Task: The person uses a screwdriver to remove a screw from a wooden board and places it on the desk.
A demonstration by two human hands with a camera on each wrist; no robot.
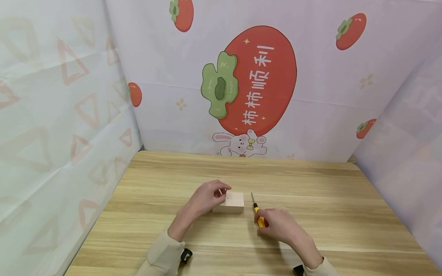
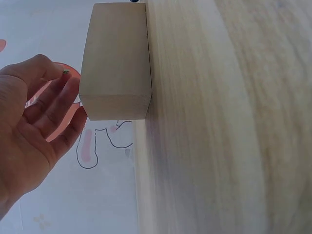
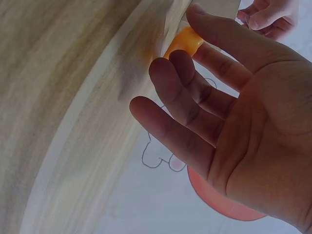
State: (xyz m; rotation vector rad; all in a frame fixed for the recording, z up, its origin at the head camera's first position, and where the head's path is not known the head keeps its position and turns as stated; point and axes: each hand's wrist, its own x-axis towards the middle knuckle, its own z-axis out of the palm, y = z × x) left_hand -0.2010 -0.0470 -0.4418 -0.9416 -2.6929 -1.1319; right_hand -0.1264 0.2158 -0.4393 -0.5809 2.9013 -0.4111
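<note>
A pale wooden block lies on the table, a small dark dot on its top face. Over its left end my left hand pinches a tiny thin piece that looks like a screw, mostly hidden by the fingertips. In the left wrist view, the fingers of that hand are beside the block. To the right, my right hand holds a screwdriver by its yellow and black handle, between thumb and forefinger. Its metal shaft points away from me. The orange-yellow handle end shows in the right wrist view.
The wood-grained table reaches back to a white cloth printed with persimmons and a rabbit. Another patterned cloth hangs along the left side. Black straps show at both wrists.
</note>
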